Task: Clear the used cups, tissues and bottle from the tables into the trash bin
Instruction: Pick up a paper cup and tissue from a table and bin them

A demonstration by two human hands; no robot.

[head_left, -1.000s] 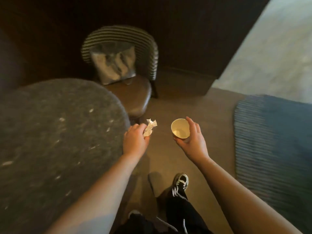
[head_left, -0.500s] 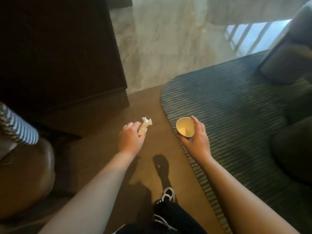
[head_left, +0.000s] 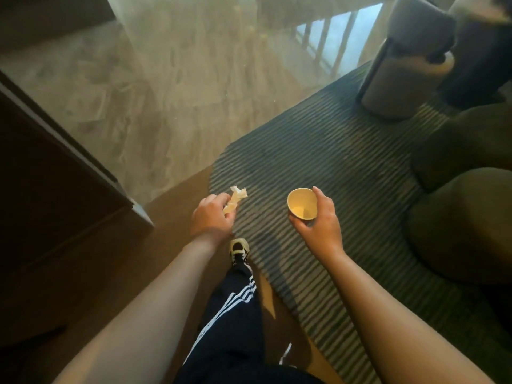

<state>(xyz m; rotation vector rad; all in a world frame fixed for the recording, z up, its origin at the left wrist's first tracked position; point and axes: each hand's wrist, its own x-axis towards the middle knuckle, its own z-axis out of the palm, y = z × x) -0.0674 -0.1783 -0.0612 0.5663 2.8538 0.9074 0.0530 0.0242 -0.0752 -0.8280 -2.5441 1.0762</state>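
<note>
Cup [head_left: 302,204] rides upright in the right hand [head_left: 318,221], fingers curled round its side, seemingly so nothing spills; the left hand [head_left: 212,217] pinches a crumpled tissue [head_left: 235,197]. Both hang above the striped rug's [head_left: 346,167] near edge, presumably bound for the bin.

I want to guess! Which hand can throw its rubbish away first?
Neither yet, probably: left hand grips the tissue, right hand holds the cup upright; no trash bin is recognisable here.
</note>
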